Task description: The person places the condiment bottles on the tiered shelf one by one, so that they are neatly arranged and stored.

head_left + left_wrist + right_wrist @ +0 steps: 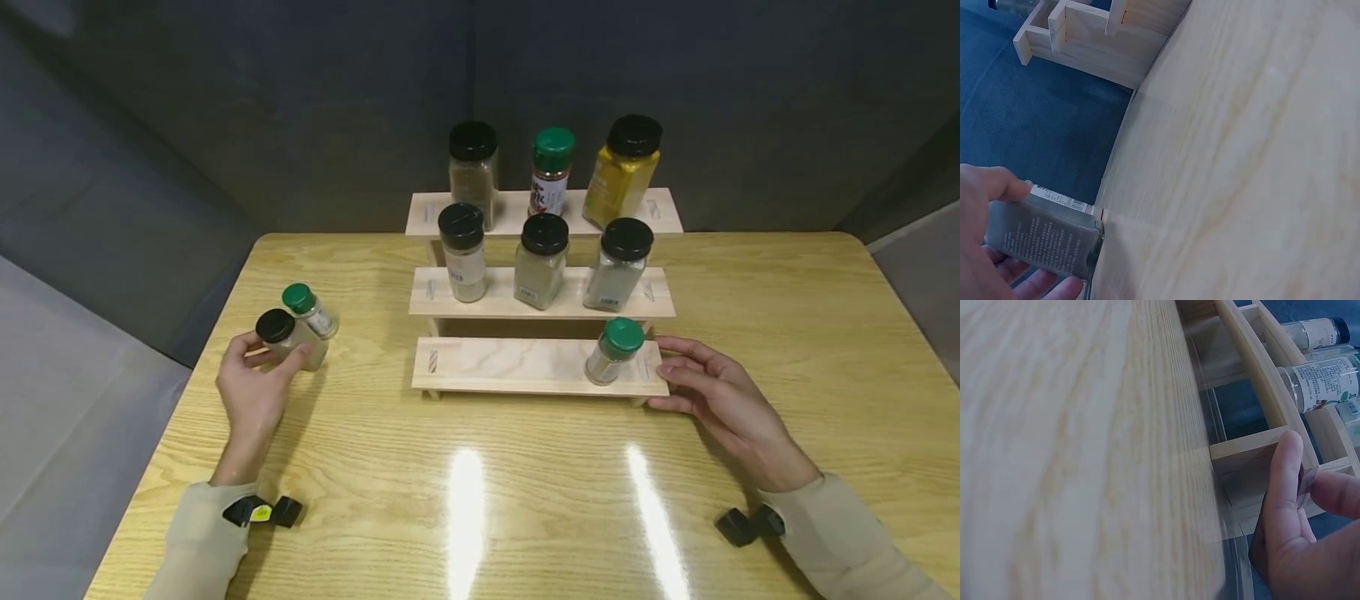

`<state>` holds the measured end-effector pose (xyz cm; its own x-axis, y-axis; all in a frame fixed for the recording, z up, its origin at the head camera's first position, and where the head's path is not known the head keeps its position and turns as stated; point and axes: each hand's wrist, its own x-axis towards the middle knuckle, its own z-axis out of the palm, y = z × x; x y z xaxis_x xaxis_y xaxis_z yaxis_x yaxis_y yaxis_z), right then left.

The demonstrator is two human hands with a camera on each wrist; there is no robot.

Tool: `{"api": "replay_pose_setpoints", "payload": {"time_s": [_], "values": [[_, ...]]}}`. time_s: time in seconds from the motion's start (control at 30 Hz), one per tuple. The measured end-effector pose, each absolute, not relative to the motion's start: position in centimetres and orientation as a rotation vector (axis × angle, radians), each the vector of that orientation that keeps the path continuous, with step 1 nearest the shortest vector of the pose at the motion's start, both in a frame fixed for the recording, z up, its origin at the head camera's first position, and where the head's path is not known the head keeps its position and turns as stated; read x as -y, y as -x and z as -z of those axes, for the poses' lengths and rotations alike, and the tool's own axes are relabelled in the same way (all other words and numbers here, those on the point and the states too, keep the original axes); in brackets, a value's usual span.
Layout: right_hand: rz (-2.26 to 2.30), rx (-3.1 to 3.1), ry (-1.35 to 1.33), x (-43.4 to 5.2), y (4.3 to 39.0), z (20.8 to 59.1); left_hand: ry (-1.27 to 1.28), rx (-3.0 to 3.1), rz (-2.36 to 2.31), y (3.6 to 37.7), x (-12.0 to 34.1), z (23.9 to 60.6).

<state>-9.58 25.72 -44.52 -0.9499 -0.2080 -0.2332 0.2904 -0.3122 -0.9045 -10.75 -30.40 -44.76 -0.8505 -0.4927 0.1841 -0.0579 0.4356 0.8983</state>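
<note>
At the table's left side my left hand (257, 387) grips a clear spice jar with a black cap (288, 336). In the left wrist view, fine print covers the side of this jar (1044, 234), with the thumb and fingers on opposite sides. Just behind it stands a small green-capped spice jar (311, 311). My right hand (723, 400) holds the right end of a three-tier wooden spice rack (495, 364) at its lowest step. The right wrist view shows the rack's board edge between thumb and fingers (1289, 469). One green-capped jar (614, 351) stands near that end.
On the middle step are three black-capped jars, one of them at the left (463, 252). The top step carries a brown-filled jar (474, 175), a green-capped jar (551, 172) and a yellow jar (622, 172). Grey partitions (337, 108) stand behind the wooden table (360, 483).
</note>
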Motion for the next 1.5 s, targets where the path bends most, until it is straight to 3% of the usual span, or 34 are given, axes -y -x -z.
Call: {"api": "replay_pose_setpoints", "payload": {"time_s": [0.3, 0.63, 1.1, 1.5], "values": [[2.332, -1.602, -0.079, -25.8, 9.6, 44.5, -0.469, 2.275, 1.381, 9.5, 30.5, 43.9], [2.329, -1.595, -0.087, -25.8, 9.6, 44.4, -0.309, 2.315, 1.436, 8.0, 28.5, 40.6], [2.328, -1.594, -0.097, -25.8, 9.7, 44.4, -0.008, 2.248, 1.572, 6.4, 24.4, 36.8], [2.323, -1.604, -0.100, -25.8, 9.7, 44.5, 0.305, 2.242, 1.608, 6.9, 21.4, 35.6]]}}
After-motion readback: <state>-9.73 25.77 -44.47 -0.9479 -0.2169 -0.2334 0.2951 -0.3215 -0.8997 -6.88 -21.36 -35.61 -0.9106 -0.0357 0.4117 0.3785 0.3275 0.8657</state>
